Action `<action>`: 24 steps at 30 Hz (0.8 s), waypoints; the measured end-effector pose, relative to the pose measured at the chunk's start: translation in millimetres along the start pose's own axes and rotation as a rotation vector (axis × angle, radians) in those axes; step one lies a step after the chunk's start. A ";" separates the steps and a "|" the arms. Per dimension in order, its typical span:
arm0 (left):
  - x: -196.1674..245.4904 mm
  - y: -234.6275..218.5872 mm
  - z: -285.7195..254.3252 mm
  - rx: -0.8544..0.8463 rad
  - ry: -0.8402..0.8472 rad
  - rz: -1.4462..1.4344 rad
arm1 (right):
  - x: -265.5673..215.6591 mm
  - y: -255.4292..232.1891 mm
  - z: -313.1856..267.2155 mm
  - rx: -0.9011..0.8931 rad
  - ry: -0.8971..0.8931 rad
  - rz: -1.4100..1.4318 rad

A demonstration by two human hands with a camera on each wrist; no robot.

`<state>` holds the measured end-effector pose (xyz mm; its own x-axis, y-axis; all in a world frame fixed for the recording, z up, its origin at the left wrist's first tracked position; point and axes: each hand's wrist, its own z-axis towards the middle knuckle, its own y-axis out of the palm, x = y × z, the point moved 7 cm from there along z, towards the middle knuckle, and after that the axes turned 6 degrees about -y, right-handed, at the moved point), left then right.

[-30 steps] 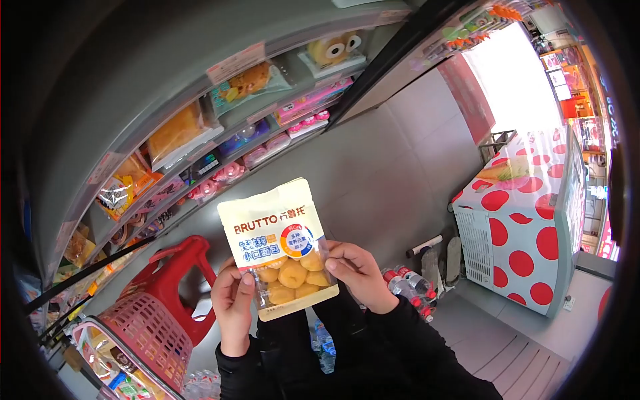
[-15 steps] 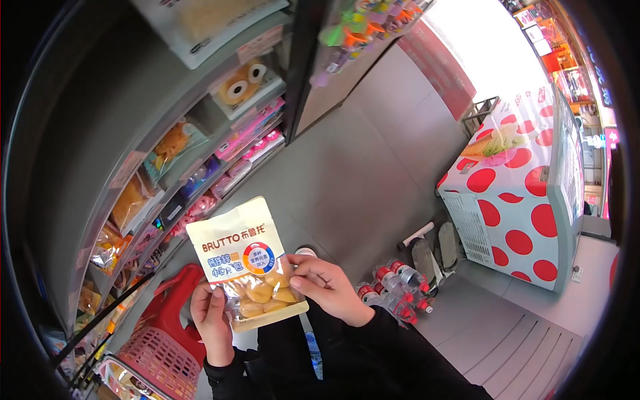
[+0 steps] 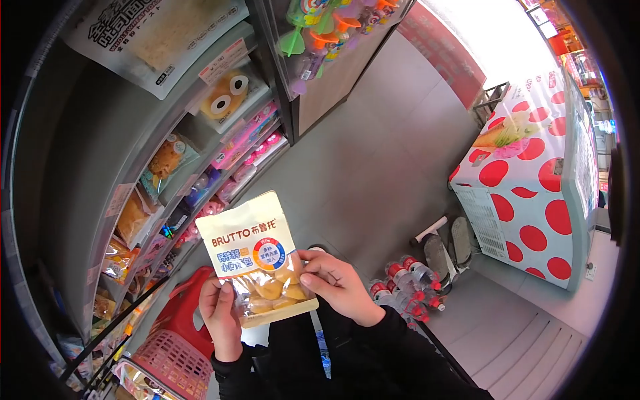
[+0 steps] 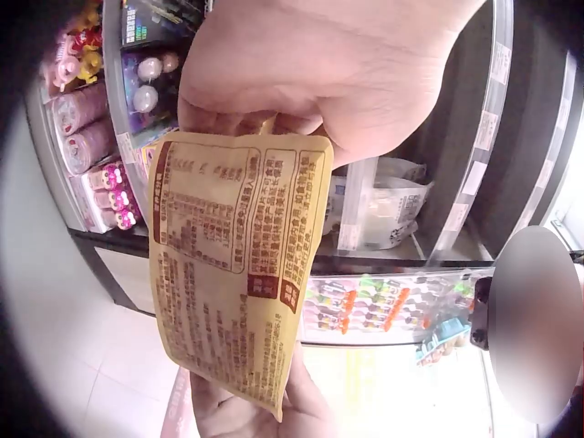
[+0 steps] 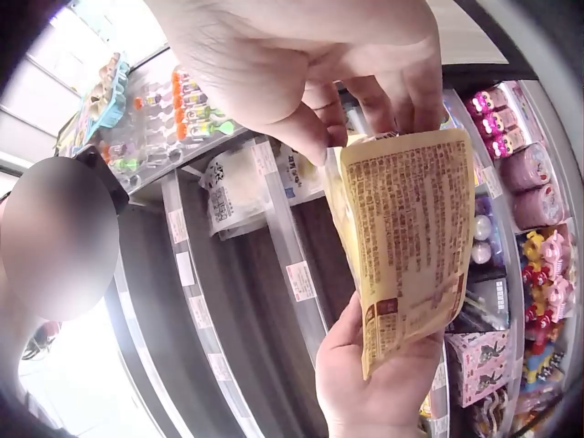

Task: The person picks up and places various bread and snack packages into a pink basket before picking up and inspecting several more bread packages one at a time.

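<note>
A cream-coloured pouch of small round breads (image 3: 257, 257), printed BRUTTO, is held up in front of the body by both hands. My left hand (image 3: 220, 317) pinches its left edge, the thumb lying on the front. On the opposite edge my right hand (image 3: 341, 283) grips it with the thumb in front and fingers behind. Through the clear lower window the golden breads show. Both wrist views show the printed back of the pouch (image 4: 228, 255), with my left hand (image 4: 315, 68) at one side in the left wrist view and my right hand (image 5: 319, 73) in the right wrist view.
Curved shelves (image 3: 150, 143) with packaged breads and toys run along the left. Low on the left stands a red shopping basket (image 3: 170, 363) holding packets. Bottles with red caps (image 3: 407, 287) stand on the floor at right, near a red-dotted freezer (image 3: 527, 193).
The head view has swung, bringing more of the upper shelf and hanging toys into sight. The pouch sits lower and further left in view than a second ago, still in both hands.
</note>
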<state>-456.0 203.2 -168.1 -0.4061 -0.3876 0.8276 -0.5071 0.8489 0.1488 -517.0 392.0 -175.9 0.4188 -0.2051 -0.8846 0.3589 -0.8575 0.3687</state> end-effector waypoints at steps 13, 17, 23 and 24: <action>20.3 -6.2 2.8 0.128 0.076 0.029 | -15.0 11.6 29.0 -0.049 -0.049 -0.083; 22.6 -5.3 1.7 0.148 0.110 0.024 | -22.0 10.6 32.6 -0.071 -0.116 -0.187; 28.4 -0.3 2.3 0.154 0.100 0.060 | -22.1 11.5 31.4 -0.099 -0.113 -0.154; 32.6 0.8 2.2 0.133 0.103 0.071 | -23.8 11.8 31.3 -0.089 -0.094 -0.117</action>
<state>-471.3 190.4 -142.1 -0.3679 -0.2838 0.8855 -0.5785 0.8154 0.0210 -548.8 372.0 -159.4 0.2916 -0.1526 -0.9443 0.4749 -0.8339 0.2814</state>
